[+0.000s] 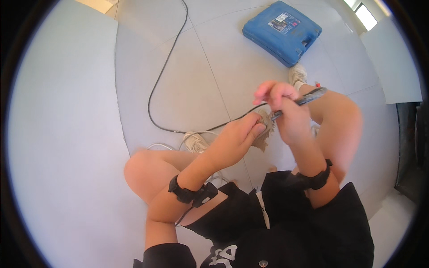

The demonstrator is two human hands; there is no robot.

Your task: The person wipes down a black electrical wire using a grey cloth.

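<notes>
My left hand [239, 135] pinches a frayed brown rag [263, 142] between thumb and fingers. The rag bunches at the lower end of a dark grey rod [313, 96]; how far it wraps around the end is hidden by my hand. Across the rod's middle lies my right hand [291, 115], curled around it, with some fingers lifted and blurred. The rod slants up to the right, its far end above my right knee. What kind of tool it is cannot be made out.
A blue plastic tool case [285, 31] lies closed on the tiled floor [201, 83] ahead. A black cable [161, 73] loops across the tiles, passing behind my hands. A paler cord [197, 134] runs by my left shoe [195, 142]. A white panel [67, 117] borders the left side.
</notes>
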